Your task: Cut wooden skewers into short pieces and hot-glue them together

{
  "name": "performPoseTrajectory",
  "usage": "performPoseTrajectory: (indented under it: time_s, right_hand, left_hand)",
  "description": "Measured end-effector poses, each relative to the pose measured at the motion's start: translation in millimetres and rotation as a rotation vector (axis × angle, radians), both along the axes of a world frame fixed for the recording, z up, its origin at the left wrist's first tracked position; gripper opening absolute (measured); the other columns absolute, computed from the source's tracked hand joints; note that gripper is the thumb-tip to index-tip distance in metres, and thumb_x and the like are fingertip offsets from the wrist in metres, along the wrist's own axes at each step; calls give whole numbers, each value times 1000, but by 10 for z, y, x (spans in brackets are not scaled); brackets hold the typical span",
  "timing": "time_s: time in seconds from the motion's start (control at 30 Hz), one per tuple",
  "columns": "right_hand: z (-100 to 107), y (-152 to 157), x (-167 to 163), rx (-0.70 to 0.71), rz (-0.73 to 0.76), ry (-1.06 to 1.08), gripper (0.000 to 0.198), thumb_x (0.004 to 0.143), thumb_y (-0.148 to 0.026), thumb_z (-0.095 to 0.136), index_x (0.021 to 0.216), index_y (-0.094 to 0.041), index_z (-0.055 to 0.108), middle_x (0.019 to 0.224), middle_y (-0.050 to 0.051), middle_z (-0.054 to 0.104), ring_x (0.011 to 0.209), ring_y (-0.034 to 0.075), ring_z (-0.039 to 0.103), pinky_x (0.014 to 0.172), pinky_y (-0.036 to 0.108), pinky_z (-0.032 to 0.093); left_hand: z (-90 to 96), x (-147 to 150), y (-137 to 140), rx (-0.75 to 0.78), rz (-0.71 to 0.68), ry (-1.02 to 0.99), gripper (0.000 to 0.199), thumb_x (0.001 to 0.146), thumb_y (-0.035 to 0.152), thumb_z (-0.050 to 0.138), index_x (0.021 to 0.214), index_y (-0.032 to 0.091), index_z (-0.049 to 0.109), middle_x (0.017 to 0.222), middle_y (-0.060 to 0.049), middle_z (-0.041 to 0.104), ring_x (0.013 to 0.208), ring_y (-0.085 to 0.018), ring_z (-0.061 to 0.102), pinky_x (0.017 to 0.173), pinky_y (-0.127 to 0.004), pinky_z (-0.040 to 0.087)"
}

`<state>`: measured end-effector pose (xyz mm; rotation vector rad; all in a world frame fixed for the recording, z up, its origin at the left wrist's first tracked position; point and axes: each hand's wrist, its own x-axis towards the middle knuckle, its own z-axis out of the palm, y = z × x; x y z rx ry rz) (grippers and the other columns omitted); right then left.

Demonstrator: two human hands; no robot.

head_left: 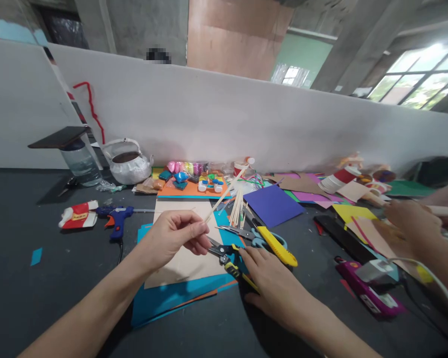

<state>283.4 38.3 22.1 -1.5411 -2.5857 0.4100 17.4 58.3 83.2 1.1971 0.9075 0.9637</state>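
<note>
My left hand [184, 233] is closed, pinching a thin pale wooden stick [224, 198] that slants up and to the right from the fingertips. My right hand [274, 283] lies around the yellow-and-black handles of the pliers [231, 268], with part of the handles hidden under the palm. The jaws of the pliers are just below my left fingers, over a beige sheet [182, 268] on blue paper [160, 303]. Beyond my right hand are scissors [261, 237], a yellow box cutter [278, 247] and a bundle of similar sticks [237, 209].
At left lie a blue glue gun [118, 220] and a red-and-white packet [78, 215]. A silvery kettle [130, 166] and a water jar [81, 164] stand behind. Purple paper [272, 205] and a purple power strip [371, 291] are to the right, near another person's hand [412, 219].
</note>
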Motion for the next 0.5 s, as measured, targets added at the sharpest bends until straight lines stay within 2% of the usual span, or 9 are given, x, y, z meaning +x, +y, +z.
performPoseTrajectory:
  time_s: [0.17,0.23,0.33,0.4,0.5]
  right_hand:
    - [-59,72,5,2,37,-82,73,63,-16,69,134,-12,52,137,23,54,126,40,48,106,55,39]
    - [-84,127,-20,13,41,-85,66,63,-15,66,128,-8,56,131,25,57,122,41,50,104,55,40]
    - [-121,195,-35,48,22,-61,51,67,-13,61,118,-10,59,118,23,61,114,38,54,100,55,42]
    - [-95,228,-14,61,1,-22,46,69,-13,58,115,-12,59,113,21,63,109,37,57,96,54,45]
    - [61,245,44,69,-28,79,53,68,-12,55,121,-16,54,116,18,64,109,33,60,94,48,48]
  left_hand:
    - [16,-12,-21,-16,-29,-21,26,82,39,73,73,15,69,66,-3,75,57,-12,69,56,-20,56]
    - [16,-28,-25,-9,-32,-31,25,82,37,73,72,15,69,66,-2,75,57,-11,70,56,-18,56]
    - [19,-53,-21,-4,-23,-44,25,83,36,74,72,14,69,65,-1,74,57,-10,70,56,-17,56]
    - [27,-67,-14,-8,-21,-61,25,83,36,73,72,15,69,65,-1,75,57,-10,70,56,-17,56]
    - [45,-81,-6,-2,-34,-78,25,84,36,72,72,14,70,66,-1,75,58,-10,69,56,-17,56]
